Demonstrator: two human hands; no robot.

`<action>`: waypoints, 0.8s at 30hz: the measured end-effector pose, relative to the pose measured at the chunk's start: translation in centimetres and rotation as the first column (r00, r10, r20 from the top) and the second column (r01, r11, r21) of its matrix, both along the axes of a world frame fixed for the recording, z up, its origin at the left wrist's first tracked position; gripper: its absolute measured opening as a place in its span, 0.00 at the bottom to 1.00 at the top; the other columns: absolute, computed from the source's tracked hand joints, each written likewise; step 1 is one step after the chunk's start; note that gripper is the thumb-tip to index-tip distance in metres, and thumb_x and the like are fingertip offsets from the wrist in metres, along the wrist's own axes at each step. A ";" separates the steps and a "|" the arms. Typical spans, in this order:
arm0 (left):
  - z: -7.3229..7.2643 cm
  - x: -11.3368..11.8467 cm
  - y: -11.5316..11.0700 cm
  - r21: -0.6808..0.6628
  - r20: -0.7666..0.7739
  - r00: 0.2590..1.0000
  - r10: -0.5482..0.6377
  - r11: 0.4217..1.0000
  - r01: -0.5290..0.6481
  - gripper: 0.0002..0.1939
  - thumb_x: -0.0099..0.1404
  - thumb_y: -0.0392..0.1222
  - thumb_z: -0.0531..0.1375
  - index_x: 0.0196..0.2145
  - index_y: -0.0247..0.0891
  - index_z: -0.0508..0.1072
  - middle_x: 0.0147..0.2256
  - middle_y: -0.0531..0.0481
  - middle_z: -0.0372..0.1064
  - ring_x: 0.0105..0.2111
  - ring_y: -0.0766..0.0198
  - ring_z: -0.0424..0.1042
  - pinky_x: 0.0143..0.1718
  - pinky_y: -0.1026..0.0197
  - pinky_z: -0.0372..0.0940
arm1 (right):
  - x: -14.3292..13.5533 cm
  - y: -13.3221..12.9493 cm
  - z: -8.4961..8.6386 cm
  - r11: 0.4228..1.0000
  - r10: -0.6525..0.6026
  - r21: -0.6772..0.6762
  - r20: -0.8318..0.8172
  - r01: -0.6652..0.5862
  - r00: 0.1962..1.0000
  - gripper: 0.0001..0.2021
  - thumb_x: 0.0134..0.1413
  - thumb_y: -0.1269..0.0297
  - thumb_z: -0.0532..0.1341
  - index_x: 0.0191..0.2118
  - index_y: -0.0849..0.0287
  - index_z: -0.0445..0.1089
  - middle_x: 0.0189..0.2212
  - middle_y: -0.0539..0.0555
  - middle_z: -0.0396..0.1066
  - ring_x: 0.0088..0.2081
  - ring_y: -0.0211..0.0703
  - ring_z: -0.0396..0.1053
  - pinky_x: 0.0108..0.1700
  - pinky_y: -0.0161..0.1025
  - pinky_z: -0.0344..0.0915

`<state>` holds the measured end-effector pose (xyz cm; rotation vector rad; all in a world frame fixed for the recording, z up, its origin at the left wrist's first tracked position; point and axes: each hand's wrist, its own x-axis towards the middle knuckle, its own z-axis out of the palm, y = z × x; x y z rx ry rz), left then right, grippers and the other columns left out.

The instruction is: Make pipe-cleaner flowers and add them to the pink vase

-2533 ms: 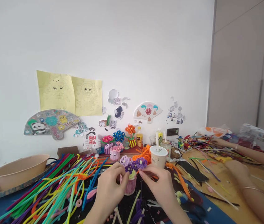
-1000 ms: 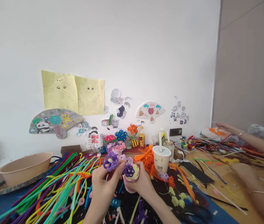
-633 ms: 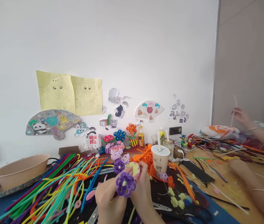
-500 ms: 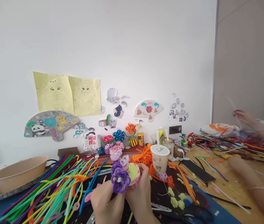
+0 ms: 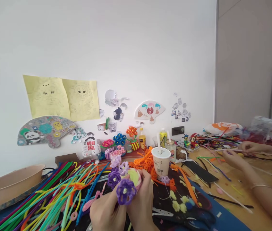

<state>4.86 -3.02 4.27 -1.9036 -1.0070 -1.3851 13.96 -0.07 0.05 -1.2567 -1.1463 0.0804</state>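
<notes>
A person's left hand and right hand meet over a dark, cluttered mat, the left curled around the base of a large purple flower, the right wrapped about a small pink pot with a pale yellow-green top, tilted toward the camera. The bloom faces forward in front of the pot and hides the left fingertips, so the exact grip on its stem is hard to make out. Just behind it are a second purple flower and a lilac flower.

To the left spreads a heap of multicolored fuzzy stems; to the right stand a lidded paper cup with a straw and, nearer the camera, black-handled scissors. A phone lies on the wooden tabletop beyond. At far right, a co-worker's hands hold a thin pale strip. Along the wall, an orange flower rises from a striped pot.
</notes>
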 end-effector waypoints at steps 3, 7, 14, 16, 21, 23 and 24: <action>-0.4 -0.1 0.1 -0.007 0.007 0.998 0.056 0.998 -0.056 0.17 0.62 0.34 0.53 0.17 0.37 0.70 0.11 0.54 0.60 0.11 0.70 0.59 0.16 0.68 0.54 | 0.0 0.0 -0.1 1.000 0.004 -0.001 -0.011 -0.004 1.000 0.27 0.40 0.54 0.65 0.45 0.57 0.55 0.41 0.65 0.69 0.43 0.63 0.69 0.42 0.53 0.66; -0.4 -0.1 0.1 -0.013 0.049 0.994 0.097 0.995 -0.097 0.17 0.64 0.36 0.53 0.19 0.37 0.72 0.09 0.56 0.59 0.10 0.71 0.59 0.15 0.68 0.53 | -0.1 0.1 -0.1 1.000 -0.003 -0.001 -0.024 0.003 1.000 0.27 0.40 0.54 0.66 0.44 0.57 0.56 0.39 0.65 0.69 0.41 0.62 0.70 0.40 0.53 0.66; 0.4 0.2 0.3 -0.011 0.038 0.997 0.060 0.998 -0.059 0.20 0.65 0.37 0.52 0.16 0.38 0.67 0.08 0.57 0.61 0.08 0.73 0.60 0.12 0.70 0.50 | -0.3 0.2 -0.1 0.999 -0.006 0.037 -0.031 0.007 1.000 0.26 0.40 0.53 0.66 0.43 0.57 0.58 0.37 0.61 0.70 0.38 0.60 0.71 0.38 0.52 0.67; 0.5 0.2 0.4 0.001 0.010 0.998 0.060 0.998 -0.060 0.20 0.66 0.35 0.50 0.17 0.38 0.67 0.09 0.57 0.63 0.08 0.73 0.62 0.12 0.70 0.51 | -0.3 0.2 -0.2 1.000 -0.003 0.026 -0.047 0.004 0.999 0.25 0.40 0.53 0.65 0.43 0.57 0.58 0.37 0.61 0.71 0.38 0.59 0.71 0.39 0.52 0.67; -0.1 0.3 0.7 0.025 -0.026 0.990 0.141 0.990 -0.141 0.22 0.68 0.36 0.47 0.19 0.38 0.71 0.08 0.57 0.63 0.08 0.70 0.64 0.13 0.68 0.52 | -0.2 0.1 -0.2 1.000 0.019 -0.012 -0.086 -0.020 0.996 0.22 0.42 0.52 0.64 0.42 0.56 0.61 0.36 0.60 0.72 0.38 0.59 0.72 0.38 0.51 0.67; -0.3 0.4 0.8 0.042 -0.028 0.987 0.161 0.986 -0.160 0.23 0.69 0.37 0.46 0.20 0.38 0.72 0.08 0.56 0.63 0.08 0.68 0.65 0.13 0.67 0.53 | -0.2 0.0 -0.3 1.000 0.020 -0.012 -0.101 -0.021 0.995 0.22 0.42 0.52 0.64 0.41 0.56 0.61 0.36 0.60 0.73 0.37 0.59 0.72 0.38 0.50 0.67; -0.4 0.5 0.9 0.051 -0.031 0.984 0.174 0.984 -0.173 0.24 0.70 0.38 0.45 0.21 0.38 0.73 0.09 0.56 0.64 0.08 0.68 0.66 0.13 0.66 0.54 | -0.2 0.0 -0.3 1.000 0.018 -0.013 -0.107 -0.019 0.994 0.22 0.41 0.52 0.64 0.41 0.56 0.62 0.35 0.60 0.73 0.37 0.59 0.72 0.37 0.49 0.67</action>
